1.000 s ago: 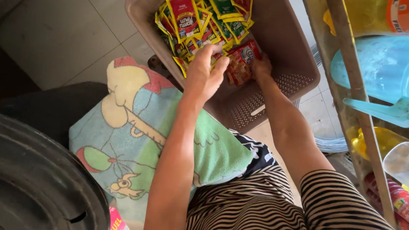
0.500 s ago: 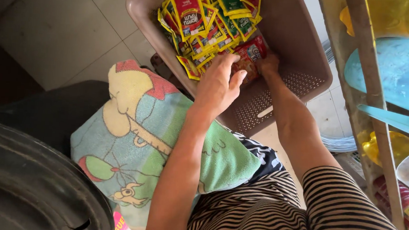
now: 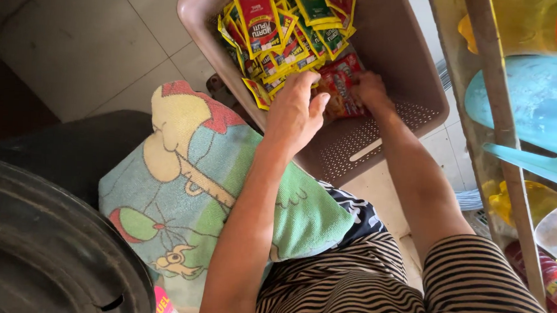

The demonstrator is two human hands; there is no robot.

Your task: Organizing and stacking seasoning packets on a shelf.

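We have one brown plastic basket (image 3: 419, 68) on the tiled floor (image 3: 86, 35), at the far side of the scene, with a perforated bottom that shows bare on its near right part. It holds a heap of small sachets (image 3: 280, 31) piled in its far left half: most are yellow-edged with red or green panels, too many and too overlapped for us to count. Just right of that heap lie a few red packets (image 3: 338, 83), perhaps two or three; we cannot tell exactly.

Both our hands are inside the basket. Our left hand (image 3: 294, 109) rests palm down at the near edge of the sachet heap, its digits curled loosely over the sachets; we cannot tell whether it pinches any. Our right hand (image 3: 367, 91) is just beside it, to the right, its digits pressed onto the red packets, touching them, though a firm grasp is not visible. The two hands are close together but apart.

On our lap lies one cushion (image 3: 199, 190) with a cartoon print in green, yellow and red. At the near left sits one dark round tyre-like thing (image 3: 34, 251). On the right stands a shelf frame (image 3: 505, 144) carrying one pale blue plastic jug (image 3: 539, 108), one yellow bottle (image 3: 531, 24) above it, and more packets lower down.
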